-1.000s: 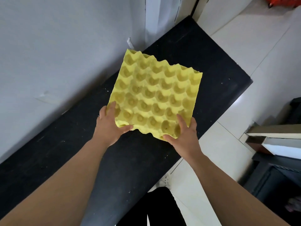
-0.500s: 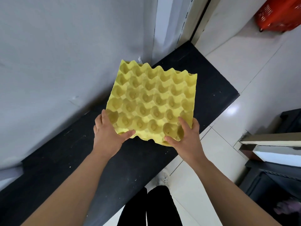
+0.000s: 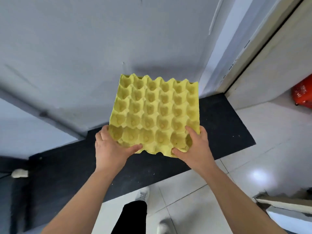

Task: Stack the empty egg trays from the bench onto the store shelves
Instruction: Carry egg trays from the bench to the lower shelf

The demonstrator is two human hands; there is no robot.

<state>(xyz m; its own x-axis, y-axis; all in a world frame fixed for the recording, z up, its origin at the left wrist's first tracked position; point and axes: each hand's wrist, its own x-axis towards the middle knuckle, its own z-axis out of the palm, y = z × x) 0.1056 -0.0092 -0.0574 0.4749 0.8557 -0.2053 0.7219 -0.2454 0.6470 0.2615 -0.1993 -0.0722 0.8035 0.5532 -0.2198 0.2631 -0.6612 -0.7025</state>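
A yellow empty egg tray (image 3: 156,112) hangs in the air above the black bench (image 3: 219,129), cups facing up. My left hand (image 3: 110,150) grips its near left corner, thumb on top and fingers under the edge. My right hand (image 3: 195,150) grips the near right corner the same way, thumb lying in a cup. The tray is lifted off the bench and tilts slightly up at its far edge. No shelf is in view.
A grey wall (image 3: 84,56) rises behind the bench. A door frame (image 3: 249,48) stands at the right, with a red basket (image 3: 302,93) on the white tiled floor (image 3: 270,157) beyond. Cardboard pieces (image 3: 287,205) lie at the lower right.
Both hands have raised the tray off the bench and squared it in front of me. The view has tipped upward, showing more wall and the door frame.
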